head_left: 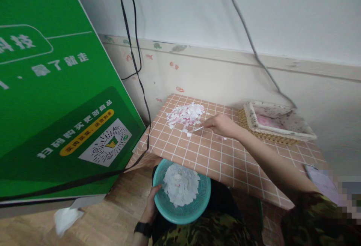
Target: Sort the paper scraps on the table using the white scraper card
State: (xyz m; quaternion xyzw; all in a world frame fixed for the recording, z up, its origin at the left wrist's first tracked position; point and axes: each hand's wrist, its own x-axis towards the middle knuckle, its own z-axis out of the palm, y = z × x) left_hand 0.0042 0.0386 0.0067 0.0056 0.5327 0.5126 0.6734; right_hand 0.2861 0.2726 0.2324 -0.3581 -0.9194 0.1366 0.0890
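Observation:
My left hand (153, 199) grips the left rim of a round turquoise plastic colander (203, 201), which sits over my lap below the table's edge. Inside it lies a heap of small whitish paper-like pieces (180, 186). Over the table, my right hand (221, 124) is closed in a pinch on a thin, pale, flat strip (199, 129); its exact kind is unclear. The strip's tip reaches the near edge of a pile of small white and pink paper-like pieces (186, 113). A few pieces lie loose beside the tip.
A brown table with a white grid pattern (169, 144) stands against the wall. A cloth-lined wicker basket (254, 129) sits at its back right. A large green sign panel (56, 88) rises at left, with a dark hanging cable (146, 107) before it. A white bag-like item (66, 219) lies on the floor.

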